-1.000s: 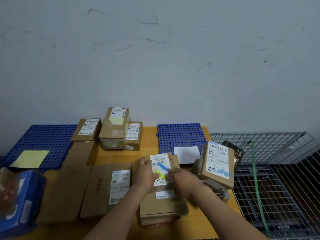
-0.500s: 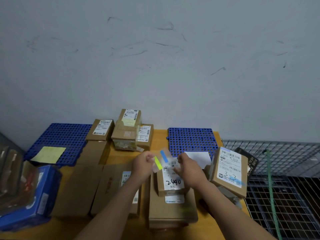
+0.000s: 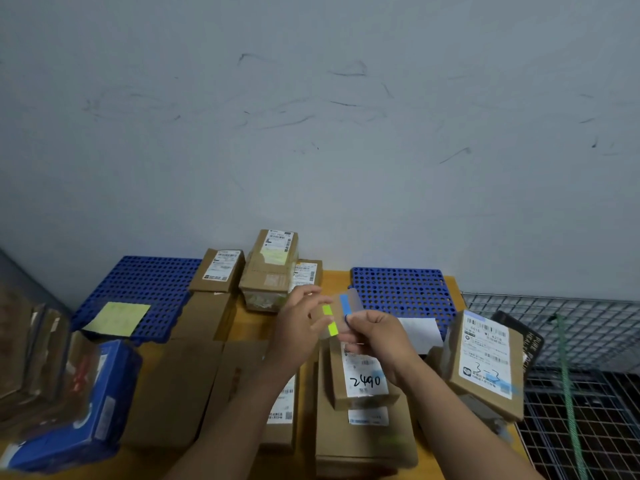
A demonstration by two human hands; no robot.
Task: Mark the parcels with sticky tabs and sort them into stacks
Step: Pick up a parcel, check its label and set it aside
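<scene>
One tab sheet (image 3: 338, 318): left hand (image 3: 297, 328), right hand (image 3: 378, 337) pinch.

The clear sheet (image 3: 353, 301) carries yellow-green tabs (image 3: 333, 328) and a sky-blue tab (image 3: 345, 304); the parcel (image 3: 363, 379) below is brown cardboard, its white label inked "2490" in black; the tilted parcel (image 3: 485, 365) is the same brown, its white label showing black barcodes and pale blue strips; the left mat (image 3: 145, 289) and right mat (image 3: 401, 292) are deep blue, dotted with round holes; the sticky note (image 3: 117, 318) is pale yellow; the tabletop (image 3: 337, 278) is orange-tan; the wall (image 3: 311, 133) is grey-white with dark scuffs; the green cord (image 3: 568, 375) crosses the grey grid of the wire rack (image 3: 588, 323).
</scene>
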